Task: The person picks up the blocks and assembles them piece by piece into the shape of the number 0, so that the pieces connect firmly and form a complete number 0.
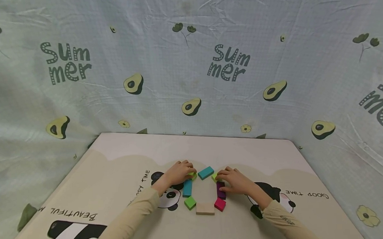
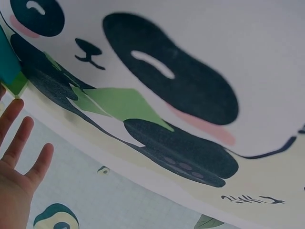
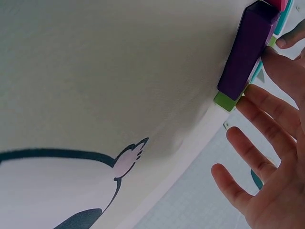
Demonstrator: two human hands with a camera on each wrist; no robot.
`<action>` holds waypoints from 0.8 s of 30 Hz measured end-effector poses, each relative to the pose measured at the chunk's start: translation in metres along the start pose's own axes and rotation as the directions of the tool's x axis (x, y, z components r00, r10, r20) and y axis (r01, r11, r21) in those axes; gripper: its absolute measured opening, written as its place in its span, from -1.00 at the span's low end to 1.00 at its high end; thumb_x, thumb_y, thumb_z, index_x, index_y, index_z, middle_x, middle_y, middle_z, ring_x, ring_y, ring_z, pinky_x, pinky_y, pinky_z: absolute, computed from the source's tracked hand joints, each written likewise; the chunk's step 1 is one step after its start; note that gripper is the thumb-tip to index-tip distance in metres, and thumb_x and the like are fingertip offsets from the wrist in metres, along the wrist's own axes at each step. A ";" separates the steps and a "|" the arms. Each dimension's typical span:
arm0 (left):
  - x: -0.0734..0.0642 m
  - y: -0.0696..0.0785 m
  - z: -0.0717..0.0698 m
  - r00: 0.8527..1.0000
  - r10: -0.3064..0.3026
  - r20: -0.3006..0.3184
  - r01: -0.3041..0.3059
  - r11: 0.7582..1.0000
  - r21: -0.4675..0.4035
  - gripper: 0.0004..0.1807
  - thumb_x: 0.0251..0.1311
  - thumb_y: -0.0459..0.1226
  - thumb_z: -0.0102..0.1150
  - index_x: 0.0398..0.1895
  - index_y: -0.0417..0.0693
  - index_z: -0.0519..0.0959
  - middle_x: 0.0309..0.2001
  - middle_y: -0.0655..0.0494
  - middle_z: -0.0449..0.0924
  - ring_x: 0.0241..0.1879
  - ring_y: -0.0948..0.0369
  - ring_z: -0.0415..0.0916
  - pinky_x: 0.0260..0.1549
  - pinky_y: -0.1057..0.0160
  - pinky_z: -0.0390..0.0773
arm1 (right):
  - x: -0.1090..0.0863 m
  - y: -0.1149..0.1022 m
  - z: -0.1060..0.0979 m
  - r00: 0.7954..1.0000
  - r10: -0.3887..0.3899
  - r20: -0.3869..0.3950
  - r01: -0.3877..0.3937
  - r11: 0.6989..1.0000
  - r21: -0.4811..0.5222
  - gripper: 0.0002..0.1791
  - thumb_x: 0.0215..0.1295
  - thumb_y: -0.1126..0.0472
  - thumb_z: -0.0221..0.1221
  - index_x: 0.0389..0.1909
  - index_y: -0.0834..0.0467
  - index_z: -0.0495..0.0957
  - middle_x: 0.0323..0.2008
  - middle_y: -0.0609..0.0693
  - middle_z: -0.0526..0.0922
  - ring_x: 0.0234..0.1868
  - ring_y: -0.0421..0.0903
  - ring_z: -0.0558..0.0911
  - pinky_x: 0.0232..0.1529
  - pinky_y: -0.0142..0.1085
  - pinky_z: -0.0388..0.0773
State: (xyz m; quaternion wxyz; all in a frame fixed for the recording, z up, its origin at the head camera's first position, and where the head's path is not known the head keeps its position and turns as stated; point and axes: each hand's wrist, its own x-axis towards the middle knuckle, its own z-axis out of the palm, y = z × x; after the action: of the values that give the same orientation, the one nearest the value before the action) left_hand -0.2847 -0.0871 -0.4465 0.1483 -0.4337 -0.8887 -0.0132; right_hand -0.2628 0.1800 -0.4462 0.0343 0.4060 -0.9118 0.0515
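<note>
Colored blocks stand in a ring on the table. My left hand (image 1: 180, 172) holds a lime green block (image 1: 193, 176) at the ring's far left, its fingertips over it and its outer fingers spread in the left wrist view; its thumb is hidden. A blue block (image 1: 187, 188) lies just nearer. Across the ring, my right hand (image 1: 237, 182) touches another lime green block (image 1: 214, 176) with its fingertips, while its thumb rests against a purple block (image 3: 248, 52). Between the hands lies a teal block (image 1: 206, 172).
The near side of the ring has a green block (image 1: 190, 203), a plain wooden block (image 1: 205, 209) and a red block (image 1: 220, 204). Panda drawings and lettering cover the table (image 1: 170, 232). A cloth printed with avocados (image 1: 189, 63) hangs behind the table's far edge.
</note>
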 end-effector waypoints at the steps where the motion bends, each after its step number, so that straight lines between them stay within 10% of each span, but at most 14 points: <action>1: 0.000 0.000 0.000 1.000 -0.001 0.002 0.001 1.000 -0.001 -0.82 0.06 -0.17 0.16 -0.24 0.10 0.60 -0.29 0.18 0.54 -0.24 0.23 0.44 -0.35 0.25 0.45 | 0.000 0.000 0.000 1.000 -0.001 0.000 0.001 1.000 0.000 -0.63 0.09 0.02 0.20 -0.08 0.07 0.52 -0.07 -0.05 0.54 -0.07 -0.08 0.41 -0.17 -0.15 0.37; 24: -0.003 0.001 -0.002 0.999 0.023 -0.030 -0.023 1.000 0.015 -0.82 0.06 -0.18 0.17 -0.24 0.09 0.60 -0.28 0.16 0.54 -0.25 0.22 0.44 -0.36 0.26 0.45 | 0.000 0.000 -0.001 1.000 0.003 0.003 -0.003 1.000 -0.003 -0.62 0.08 0.00 0.19 -0.08 0.07 0.52 -0.07 -0.05 0.54 -0.07 -0.08 0.41 -0.18 -0.15 0.37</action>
State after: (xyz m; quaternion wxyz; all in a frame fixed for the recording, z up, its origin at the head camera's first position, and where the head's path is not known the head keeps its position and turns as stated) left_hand -0.2815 -0.0889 -0.4460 0.1647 -0.4426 -0.8814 -0.0117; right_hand -0.2626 0.1799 -0.4456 0.0337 0.4045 -0.9126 0.0495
